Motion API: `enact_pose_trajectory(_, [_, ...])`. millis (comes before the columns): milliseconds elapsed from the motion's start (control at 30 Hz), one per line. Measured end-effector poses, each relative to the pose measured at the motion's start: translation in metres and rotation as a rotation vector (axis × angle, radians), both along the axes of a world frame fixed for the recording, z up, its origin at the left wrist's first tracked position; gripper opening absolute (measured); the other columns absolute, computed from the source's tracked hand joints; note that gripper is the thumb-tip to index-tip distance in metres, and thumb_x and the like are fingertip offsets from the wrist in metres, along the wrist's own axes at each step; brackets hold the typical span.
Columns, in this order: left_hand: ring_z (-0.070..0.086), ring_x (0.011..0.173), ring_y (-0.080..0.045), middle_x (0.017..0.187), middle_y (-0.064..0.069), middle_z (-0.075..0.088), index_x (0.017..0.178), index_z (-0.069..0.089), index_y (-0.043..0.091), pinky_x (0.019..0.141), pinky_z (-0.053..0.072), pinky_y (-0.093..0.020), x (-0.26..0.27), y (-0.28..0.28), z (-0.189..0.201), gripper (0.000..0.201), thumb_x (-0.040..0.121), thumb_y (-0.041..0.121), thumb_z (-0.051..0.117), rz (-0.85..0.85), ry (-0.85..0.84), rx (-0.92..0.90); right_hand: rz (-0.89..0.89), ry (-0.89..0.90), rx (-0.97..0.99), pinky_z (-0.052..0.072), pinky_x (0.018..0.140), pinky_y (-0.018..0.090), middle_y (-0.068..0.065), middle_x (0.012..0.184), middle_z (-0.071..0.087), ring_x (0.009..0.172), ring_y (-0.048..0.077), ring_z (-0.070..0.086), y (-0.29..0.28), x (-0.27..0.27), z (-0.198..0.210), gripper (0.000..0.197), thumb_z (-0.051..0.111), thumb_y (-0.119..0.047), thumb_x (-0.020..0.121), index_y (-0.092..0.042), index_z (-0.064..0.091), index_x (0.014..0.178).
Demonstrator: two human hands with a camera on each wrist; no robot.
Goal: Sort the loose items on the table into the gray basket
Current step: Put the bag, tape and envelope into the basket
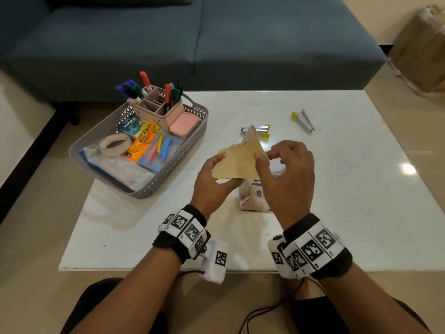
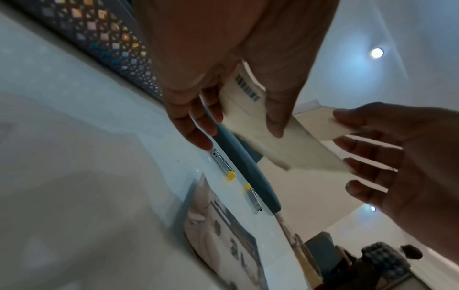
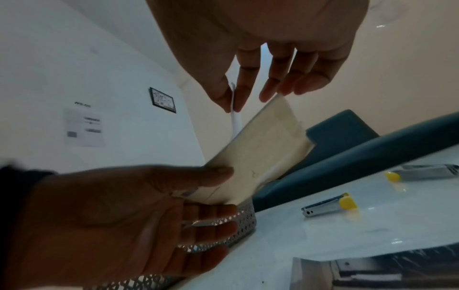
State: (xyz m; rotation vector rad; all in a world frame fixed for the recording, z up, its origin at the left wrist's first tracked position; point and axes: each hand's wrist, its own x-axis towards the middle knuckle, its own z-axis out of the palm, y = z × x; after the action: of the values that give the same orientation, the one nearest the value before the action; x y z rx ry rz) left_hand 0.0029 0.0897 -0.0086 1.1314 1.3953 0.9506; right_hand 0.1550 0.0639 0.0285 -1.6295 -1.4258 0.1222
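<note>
I hold a tan paper envelope (image 1: pixel 237 162) above the middle of the white table (image 1: pixel 349 213). My left hand (image 1: pixel 216 174) grips its near left corner, thumb on top and fingers beneath. My right hand (image 1: pixel 277 160) pinches its right edge with the thumb. The left wrist view shows a barcode label on the envelope (image 2: pixel 250 117) between my left hand's (image 2: pixel 238 129) fingers. In the right wrist view my right hand (image 3: pixel 250 98) meets the envelope's (image 3: pixel 263 149) top edge. The gray basket (image 1: pixel 173 165) stands to the left. Two small metal tools with yellow ends (image 1: pixel 256 131) (image 1: pixel 303 120) lie beyond my hands.
A printed card (image 1: pixel 252 196) lies flat under my hands. The basket holds a pink pen holder (image 1: pixel 156 109) with markers, a tape roll (image 1: pixel 114 144), a pink case (image 1: pixel 184 124) and packets. A blue sofa (image 1: pixel 216 44) runs behind the table; a cardboard box (image 1: pixel 423 49) stands far right.
</note>
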Motion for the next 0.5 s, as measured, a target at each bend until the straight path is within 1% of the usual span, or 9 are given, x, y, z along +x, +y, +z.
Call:
enact_pose_trajectory(100, [0.058, 0.118, -0.023, 0.134, 0.002, 0.051, 0.137, 0.045, 0.033, 0.084, 0.06, -0.044, 0.0, -0.002, 0.005, 0.085, 0.063, 0.014, 0.082, -0.095, -0.165, -0.094, 0.022, 0.005, 0.049, 0.05, 0.067, 0.034, -0.01, 0.085, 0.064, 0.079, 0.013, 0.059, -0.002, -0.008, 0.004, 0.019, 0.062, -0.039, 0.09, -0.021, 0.061, 0.084])
enact_pose_trajectory(133, [0.059, 0.117, -0.023, 0.135, 0.002, 0.05, 0.139, 0.043, 0.032, 0.082, 0.06, -0.044, 0.001, -0.003, 0.006, 0.084, 0.068, 0.012, 0.083, -0.094, -0.211, -0.107, 0.026, 0.035, 0.047, 0.052, 0.07, 0.04, -0.012, 0.08, 0.065, 0.076, 0.011, 0.062, -0.003, -0.009, 0.006, 0.019, 0.06, -0.041, 0.091, -0.023, 0.06, 0.084])
enact_pose_trajectory(200, [0.062, 0.115, -0.02, 0.138, 0.005, 0.049, 0.142, 0.041, 0.032, 0.079, 0.061, -0.042, 0.004, -0.006, 0.009, 0.08, 0.076, 0.017, 0.083, -0.039, -0.252, -0.097, 0.06, 0.106, 0.036, 0.052, 0.075, 0.047, -0.015, 0.074, 0.064, 0.071, 0.008, 0.065, -0.003, -0.014, 0.009, 0.02, 0.057, -0.042, 0.094, -0.025, 0.056, 0.084])
enact_pose_trajectory(267, [0.065, 0.112, -0.016, 0.141, 0.008, 0.048, 0.144, 0.037, 0.032, 0.077, 0.061, -0.042, 0.007, -0.008, 0.011, 0.078, 0.08, 0.022, 0.08, 0.009, -0.274, -0.086, 0.101, 0.174, 0.041, 0.053, 0.075, 0.045, -0.015, 0.071, 0.064, 0.067, 0.005, 0.065, -0.005, -0.021, 0.011, 0.02, 0.058, -0.04, 0.095, -0.025, 0.054, 0.083])
enact_pose_trajectory(333, [0.065, 0.113, -0.015, 0.147, 0.01, 0.042, 0.148, 0.029, 0.032, 0.077, 0.061, -0.044, 0.009, -0.009, 0.01, 0.08, 0.085, 0.016, 0.075, 0.01, -0.318, -0.094, 0.109, 0.275, 0.046, 0.05, 0.064, 0.027, -0.012, 0.064, 0.062, 0.059, 0.006, 0.063, -0.007, -0.026, 0.013, 0.021, 0.061, -0.034, 0.096, -0.023, 0.051, 0.081])
enact_pose_trajectory(367, [0.063, 0.116, -0.017, 0.149, 0.011, 0.038, 0.15, 0.025, 0.035, 0.076, 0.061, -0.044, 0.009, -0.009, 0.011, 0.084, 0.085, 0.01, 0.073, -0.01, -0.326, -0.094, 0.1, 0.331, 0.05, 0.046, 0.057, 0.02, -0.01, 0.061, 0.06, 0.057, 0.007, 0.061, -0.007, -0.028, 0.013, 0.022, 0.062, -0.031, 0.096, -0.022, 0.05, 0.08])
enact_pose_trajectory(400, [0.061, 0.12, -0.018, 0.15, 0.012, 0.036, 0.151, 0.022, 0.037, 0.075, 0.061, -0.043, 0.009, -0.009, 0.01, 0.088, 0.085, 0.004, 0.071, -0.041, -0.325, -0.085, 0.095, 0.389, 0.052, 0.045, 0.054, 0.018, -0.01, 0.061, 0.06, 0.056, 0.007, 0.062, -0.006, -0.03, 0.014, 0.022, 0.062, -0.029, 0.096, -0.022, 0.049, 0.079])
enact_pose_trajectory(433, [0.06, 0.121, -0.02, 0.151, 0.012, 0.037, 0.151, 0.021, 0.037, 0.073, 0.061, -0.042, 0.009, -0.009, 0.01, 0.091, 0.084, -0.001, 0.069, -0.073, -0.329, -0.073, 0.102, 0.441, 0.046, 0.049, 0.053, 0.021, -0.009, 0.062, 0.062, 0.058, 0.007, 0.065, -0.005, -0.031, 0.014, 0.022, 0.061, -0.028, 0.097, -0.023, 0.048, 0.08])
enact_pose_trajectory(500, [0.065, 0.114, -0.021, 0.148, 0.008, 0.043, 0.152, 0.025, 0.034, 0.07, 0.06, -0.042, 0.01, -0.009, 0.009, 0.09, 0.081, 0.001, 0.071, -0.088, -0.348, -0.051, 0.153, 0.512, 0.016, 0.057, 0.056, 0.036, -0.004, 0.068, 0.067, 0.064, 0.01, 0.071, -0.004, -0.034, 0.016, 0.02, 0.059, -0.029, 0.098, -0.024, 0.047, 0.083])
